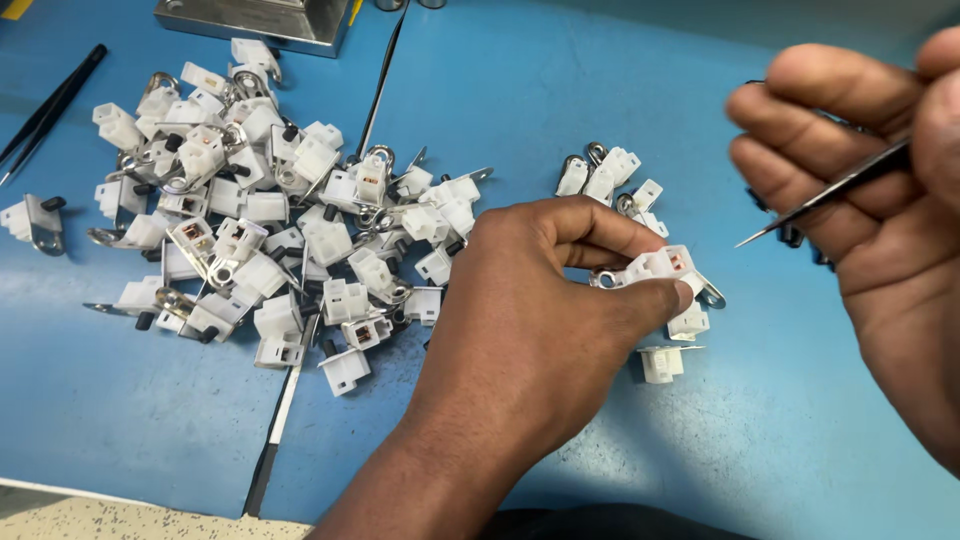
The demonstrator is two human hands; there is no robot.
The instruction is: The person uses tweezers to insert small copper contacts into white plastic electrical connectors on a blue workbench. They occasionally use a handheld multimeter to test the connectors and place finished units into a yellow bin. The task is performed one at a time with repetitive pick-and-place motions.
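Your left hand [545, 300] pinches one white clip [660, 266]. Your right hand [880, 200] grips thin tweezers [825, 192], tip just above it. Few done clips [612, 180] nearby; big pile [270, 220] left, approx. most.

A: Any packages, labels, signs or screens on this bench?

B: None that I can make out.

A: What about the yellow bit out at ten o'clock?

B: That is a small yellow scrap [14, 8] in the far corner of the blue bench top [600, 100], cut off by the edge of the view. It may be a label or a piece of tape; too little shows to tell.

A: Anything else like it?

B: A thin yellow sliver [355, 10] at about eleven o'clock, right against the right side of the metal block [260, 20]. It is plain yellow, narrow and slanted.
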